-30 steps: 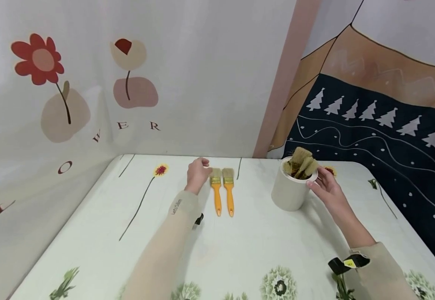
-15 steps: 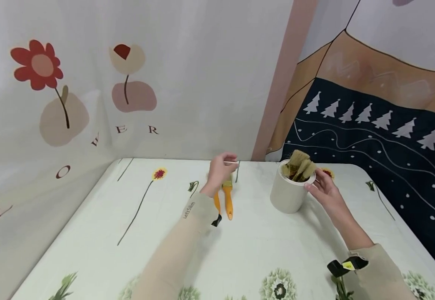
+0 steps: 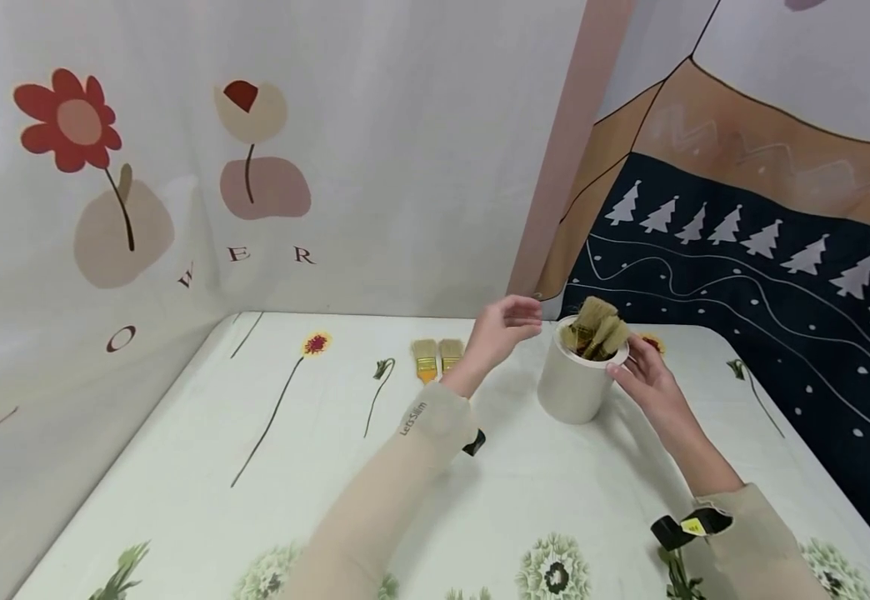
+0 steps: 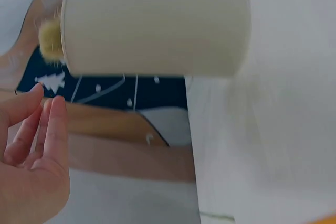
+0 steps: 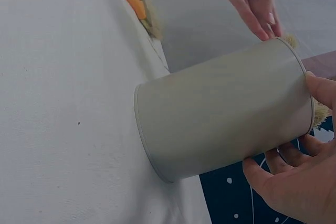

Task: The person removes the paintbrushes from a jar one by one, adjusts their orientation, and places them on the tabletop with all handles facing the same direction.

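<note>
A white cylindrical canister (image 3: 573, 385) stands upright on the table, with several paintbrushes (image 3: 596, 327) in it, bristles up. My right hand (image 3: 652, 379) holds its right side near the rim, thumb at the rim and fingers round the wall, as the right wrist view shows. My left hand (image 3: 506, 329) is just left of the canister, fingers loosely bent and holding nothing. The left wrist view shows that hand (image 4: 39, 156) with thumb and fingertips apart. Two paintbrushes (image 3: 426, 354) with orange handles lie side by side on the table, their handles mostly hidden behind my left forearm.
The table is covered by a white cloth (image 3: 555, 492) printed with flowers. A pale curtain (image 3: 390, 167) hangs along its back edge. Dark blue fabric with white trees (image 3: 750, 275) hangs at the right.
My left hand has moved right, from beside the two paintbrushes, across them, to near the canister. My right hand has kept its hold on the canister, which stays in place.
</note>
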### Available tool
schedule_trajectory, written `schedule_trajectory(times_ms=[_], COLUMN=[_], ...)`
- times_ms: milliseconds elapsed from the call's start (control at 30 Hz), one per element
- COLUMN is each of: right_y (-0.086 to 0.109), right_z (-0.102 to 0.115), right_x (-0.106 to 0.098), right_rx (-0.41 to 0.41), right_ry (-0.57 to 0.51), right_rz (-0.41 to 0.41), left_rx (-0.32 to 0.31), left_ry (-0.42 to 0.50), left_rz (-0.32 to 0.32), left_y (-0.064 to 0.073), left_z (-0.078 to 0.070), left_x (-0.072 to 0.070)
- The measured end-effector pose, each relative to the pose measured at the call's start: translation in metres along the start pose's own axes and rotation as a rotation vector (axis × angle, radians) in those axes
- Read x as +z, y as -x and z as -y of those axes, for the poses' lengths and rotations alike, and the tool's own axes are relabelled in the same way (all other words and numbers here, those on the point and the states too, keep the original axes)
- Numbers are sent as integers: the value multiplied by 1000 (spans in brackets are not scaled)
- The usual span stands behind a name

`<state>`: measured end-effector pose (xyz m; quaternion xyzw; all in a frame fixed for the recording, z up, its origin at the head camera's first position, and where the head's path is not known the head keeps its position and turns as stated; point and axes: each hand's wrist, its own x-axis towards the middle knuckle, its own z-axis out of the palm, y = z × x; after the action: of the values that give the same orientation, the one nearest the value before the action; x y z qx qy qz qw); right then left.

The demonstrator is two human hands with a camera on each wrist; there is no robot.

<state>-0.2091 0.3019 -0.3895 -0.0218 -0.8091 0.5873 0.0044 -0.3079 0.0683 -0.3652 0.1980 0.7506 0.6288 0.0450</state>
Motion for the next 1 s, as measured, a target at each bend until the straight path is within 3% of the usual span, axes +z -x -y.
schedule_trajectory(times_ms=[167,500,700,1000], right_y=[-2,0,0,-1], right_z=[-1,0,-1,-1], right_x=[1,0,-1,0], right_rx=[9,8,1,13], right_ry=[2,5,11,4], right_rz=[0,1,-2,-1], left_rx=[26,120,157,185], left_ry=[-11,-336,-395,-290], left_rz=[119,212,168,26], left_y=[-2,-2,-1,2], left_z=[-7,-18,-18,-16], left_x=[16,26,29,27])
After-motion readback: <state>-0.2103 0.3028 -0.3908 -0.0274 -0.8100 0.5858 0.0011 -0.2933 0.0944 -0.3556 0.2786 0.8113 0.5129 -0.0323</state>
